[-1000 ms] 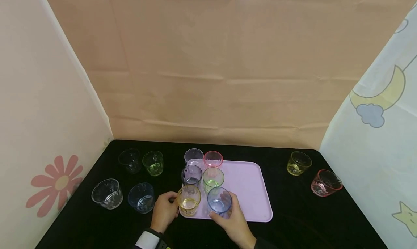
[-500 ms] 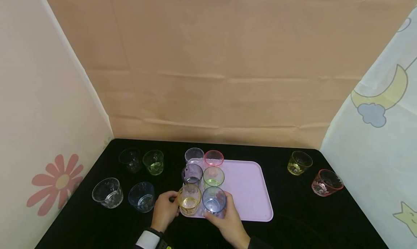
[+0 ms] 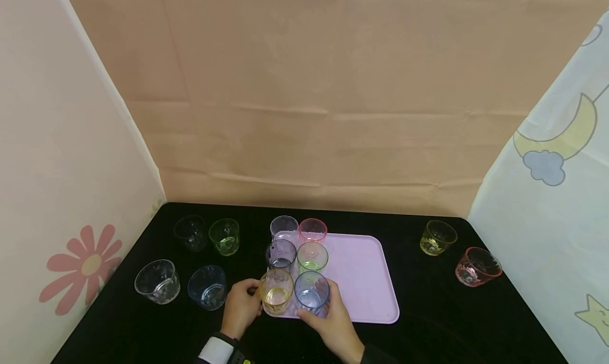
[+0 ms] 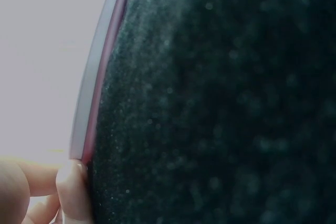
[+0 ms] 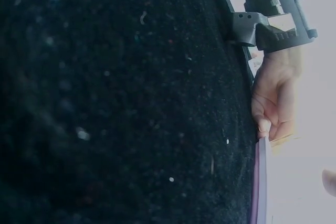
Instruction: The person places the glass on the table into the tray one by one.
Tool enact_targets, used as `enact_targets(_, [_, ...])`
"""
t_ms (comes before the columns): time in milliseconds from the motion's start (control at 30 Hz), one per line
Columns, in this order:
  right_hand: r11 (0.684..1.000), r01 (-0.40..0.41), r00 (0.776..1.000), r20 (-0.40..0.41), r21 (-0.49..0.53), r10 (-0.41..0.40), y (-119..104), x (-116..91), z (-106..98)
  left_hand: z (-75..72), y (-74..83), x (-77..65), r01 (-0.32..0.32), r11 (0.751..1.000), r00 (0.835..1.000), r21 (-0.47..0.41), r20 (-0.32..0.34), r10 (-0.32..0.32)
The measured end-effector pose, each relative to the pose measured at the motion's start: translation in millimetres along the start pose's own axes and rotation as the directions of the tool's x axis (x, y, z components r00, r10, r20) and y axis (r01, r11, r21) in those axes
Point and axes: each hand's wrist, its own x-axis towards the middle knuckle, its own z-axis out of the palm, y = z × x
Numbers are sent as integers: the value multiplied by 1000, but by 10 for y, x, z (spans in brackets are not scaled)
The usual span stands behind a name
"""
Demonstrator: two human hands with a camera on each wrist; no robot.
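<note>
On the pink tray (image 3: 361,279), tinted glasses stand upright in two columns. My left hand (image 3: 240,307) holds the yellow glass (image 3: 276,292) by its left side at the tray's front left corner. In the left wrist view, the thumb (image 4: 73,190) lies against the end of the tray's edge. My right hand (image 3: 335,324) grips the blue glass (image 3: 311,292), thumb in front and fingers round its right side. That glass stands close beside the yellow one. Behind them are a dark grey glass (image 3: 280,255), a green glass (image 3: 312,258), a pale purple glass (image 3: 284,227) and a red glass (image 3: 312,230).
Left on the black table (image 3: 409,332) stand a clear glass (image 3: 158,284), a dark blue glass (image 3: 208,290), a green-tinted glass (image 3: 225,239) and a dim clear glass (image 3: 191,234). At right are a yellow-green glass (image 3: 436,239) and a tilted-looking red-rimmed glass (image 3: 477,269).
My right hand has moved the blue glass left, up beside the yellow one, and over the last half second it has barely moved. The left hand has kept its place.
</note>
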Motion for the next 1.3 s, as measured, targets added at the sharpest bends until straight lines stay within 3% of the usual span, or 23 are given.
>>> enact_targets(233, [1000,8,1000,3,-17,-8,15,-6,-12,9,-10,6,3,1000,1000,0,-6,-3])
enact_targets(400, [996,-15,1000,11,-87,16,-13,-55,-131,20,-27,3,-15,1000,1000,-3,-8,15])
enact_targets(633, [979,12,999,-37,-206,-20,-131,-151,-538,16,-36,-2,-43,999,999,-18,-17,42])
enact_targets(867, [956,11,997,-71,-294,-34,-280,-221,-974,3,-42,15,-13,1000,1000,-3,-5,13])
enact_targets(1000, [951,-30,995,-99,-307,-1,-303,-221,-1186,-2,-36,17,4,1000,1000,1,0,-4])
enact_targets(1200, [906,-132,984,-160,-403,72,-261,-242,-1507,-1,-11,10,-3,1000,1000,-1,4,3])
enact_targets(1300, [860,-203,972,-203,-468,119,-206,-247,-1634,0,-11,5,6,1000,1000,0,-2,-6])
